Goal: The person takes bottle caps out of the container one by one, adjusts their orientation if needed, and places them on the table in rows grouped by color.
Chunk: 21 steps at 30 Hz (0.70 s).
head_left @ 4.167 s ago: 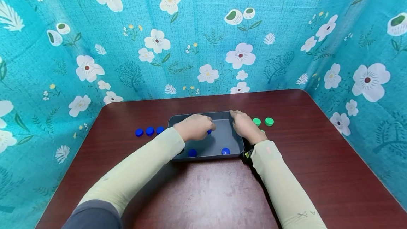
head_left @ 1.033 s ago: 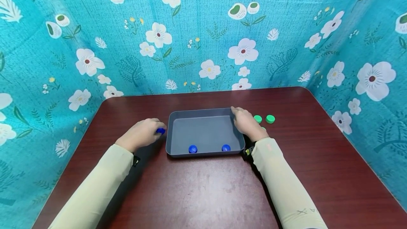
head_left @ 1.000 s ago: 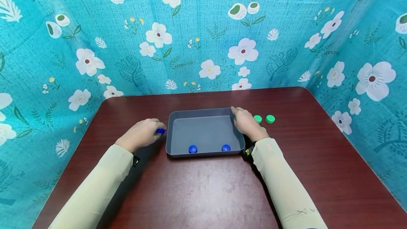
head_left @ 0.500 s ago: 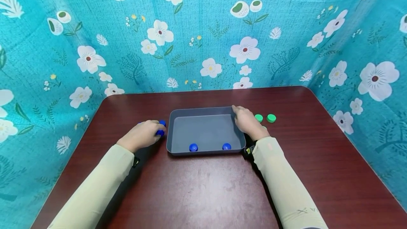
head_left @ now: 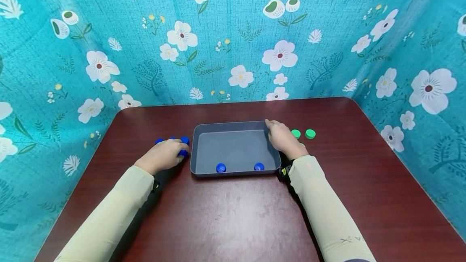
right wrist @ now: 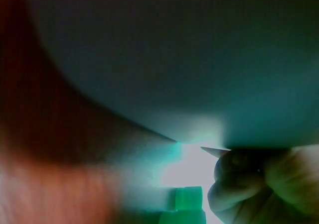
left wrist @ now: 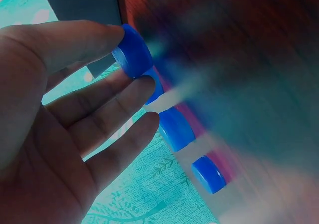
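Note:
My left hand (head_left: 162, 157) is just left of the grey tray (head_left: 233, 146), pinching a blue bottle cap (left wrist: 133, 52) between thumb and fingers, its other fingers fairly straight. Behind that hand are three more blue caps (head_left: 185, 140) in a row on the table, partly covered by it in the head view; the left wrist view shows them beyond the fingertips. Inside the tray, along its front wall, lie two blue caps (head_left: 221, 167). My right hand (head_left: 284, 138) grips the tray's right side near the back corner, thumb and fingers at the rim.
Green caps (head_left: 310, 134) lie on the dark red wooden table (head_left: 233, 217) to the right of the tray, one partly hidden by the right hand. A blue flowered curtain (head_left: 218, 51) hangs behind the table and along both sides.
Earlier the left hand was over the tray with a blue cap; it has moved left, out of the tray. Lately it shifted slightly nearer, uncovering the row. The right hand stays on the tray.

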Motion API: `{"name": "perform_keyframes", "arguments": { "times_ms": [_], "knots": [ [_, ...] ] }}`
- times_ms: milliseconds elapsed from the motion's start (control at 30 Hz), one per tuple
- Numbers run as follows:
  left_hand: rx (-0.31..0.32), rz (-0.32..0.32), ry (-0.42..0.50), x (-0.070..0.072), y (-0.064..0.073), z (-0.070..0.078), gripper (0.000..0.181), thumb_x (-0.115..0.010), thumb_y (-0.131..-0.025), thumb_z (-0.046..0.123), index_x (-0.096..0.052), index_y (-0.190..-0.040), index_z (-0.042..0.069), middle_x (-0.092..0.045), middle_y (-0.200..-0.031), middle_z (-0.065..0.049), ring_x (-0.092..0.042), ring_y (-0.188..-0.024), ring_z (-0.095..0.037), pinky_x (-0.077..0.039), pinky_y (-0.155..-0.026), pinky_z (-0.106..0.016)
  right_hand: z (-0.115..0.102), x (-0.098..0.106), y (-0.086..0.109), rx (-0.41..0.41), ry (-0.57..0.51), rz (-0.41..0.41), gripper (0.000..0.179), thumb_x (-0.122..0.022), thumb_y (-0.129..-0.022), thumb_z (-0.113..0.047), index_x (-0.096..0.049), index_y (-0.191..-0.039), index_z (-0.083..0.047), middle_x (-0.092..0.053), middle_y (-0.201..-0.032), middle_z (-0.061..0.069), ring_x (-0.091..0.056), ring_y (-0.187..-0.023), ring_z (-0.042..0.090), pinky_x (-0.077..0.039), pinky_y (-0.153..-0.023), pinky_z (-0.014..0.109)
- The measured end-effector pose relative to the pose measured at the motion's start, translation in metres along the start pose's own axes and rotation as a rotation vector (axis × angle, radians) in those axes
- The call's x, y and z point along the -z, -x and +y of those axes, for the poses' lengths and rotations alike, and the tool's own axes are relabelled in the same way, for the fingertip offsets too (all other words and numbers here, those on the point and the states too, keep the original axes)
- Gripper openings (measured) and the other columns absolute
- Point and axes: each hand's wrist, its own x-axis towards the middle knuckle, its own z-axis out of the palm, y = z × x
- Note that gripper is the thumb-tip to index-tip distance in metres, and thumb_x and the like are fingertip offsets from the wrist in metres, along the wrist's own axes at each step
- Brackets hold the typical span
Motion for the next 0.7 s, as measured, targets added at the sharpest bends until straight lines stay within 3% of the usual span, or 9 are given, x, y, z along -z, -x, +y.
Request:
{"name": "perform_keyframes", "arguments": {
  "times_ms": [700],
  "knots": [
    [0.0, 0.004, 0.0, -0.0087, -0.0012, -0.0051, 0.03, -0.074, -0.087, 0.017, -0.071, -0.117, 0.014, -0.068, -0.106, -0.006, -0.06, -0.092, -0.023, -0.054, -0.08, -0.047, -0.0003, -0.0021, -0.0009, -0.022, 0.012, -0.004, 0.055, -0.052, -0.099, -0.006, -0.032, -0.15, 0.0, -0.041, -0.146, 0.022, -0.042, -0.132, 0.036, -0.041, -0.101, 0.05]
  ]
}}
